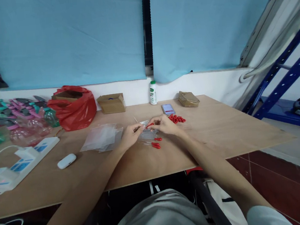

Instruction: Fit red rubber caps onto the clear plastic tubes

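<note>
My left hand point(131, 134) pinches a thin glass tube point(135, 120) whose end sticks up past the fingers. Close beside it, my right hand point(164, 124) grips a red rubber bulb point(149, 125) between thumb and fingers. The bulb meets the left fingertips; whether it sits on the tube I cannot tell. Under the hands lies a row of clear glass tubes point(147, 135). Several droppers with red bulbs point(156, 145) rest just nearer to me. A pile of loose red bulbs point(177, 118) is right of my right hand.
Clear plastic bags point(100, 137) lie to the left, near a white earbud case point(66, 161) and a power strip point(23, 165). Behind stand a red bag point(75, 108), an open cardboard box point(112, 104), a white bottle point(153, 93), a phone point(168, 109) and a brown package point(189, 98).
</note>
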`<state>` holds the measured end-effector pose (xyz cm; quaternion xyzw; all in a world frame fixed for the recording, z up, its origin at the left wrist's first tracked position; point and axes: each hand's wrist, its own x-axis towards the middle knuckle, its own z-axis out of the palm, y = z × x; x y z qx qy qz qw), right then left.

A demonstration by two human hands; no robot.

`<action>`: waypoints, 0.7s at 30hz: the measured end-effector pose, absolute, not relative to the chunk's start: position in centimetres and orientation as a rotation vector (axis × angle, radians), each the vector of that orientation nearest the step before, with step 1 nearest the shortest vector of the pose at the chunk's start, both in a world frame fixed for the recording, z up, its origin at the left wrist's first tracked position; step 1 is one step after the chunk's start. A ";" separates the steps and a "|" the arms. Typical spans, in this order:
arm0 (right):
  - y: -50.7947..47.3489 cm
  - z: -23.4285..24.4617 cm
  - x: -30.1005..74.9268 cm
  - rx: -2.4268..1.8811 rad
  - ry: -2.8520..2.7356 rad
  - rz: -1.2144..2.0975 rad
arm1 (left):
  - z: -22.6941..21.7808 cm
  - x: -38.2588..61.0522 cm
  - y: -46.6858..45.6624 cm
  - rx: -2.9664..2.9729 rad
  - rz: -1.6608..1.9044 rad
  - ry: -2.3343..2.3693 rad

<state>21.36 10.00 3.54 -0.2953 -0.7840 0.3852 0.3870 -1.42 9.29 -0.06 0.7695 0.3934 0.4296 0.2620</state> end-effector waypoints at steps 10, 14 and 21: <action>10.0 3.5 21.1 -0.707 -1.951 1.000 | 0.6 -1.4 9.0 2.051 1.205 1.043; 10.1 3.6 20.7 -0.670 -1.887 0.950 | 1.2 -1.1 8.9 1.882 1.289 0.951; 11.0 2.9 20.6 -0.733 -1.715 0.842 | 1.9 -1.2 9.5 1.137 1.387 0.661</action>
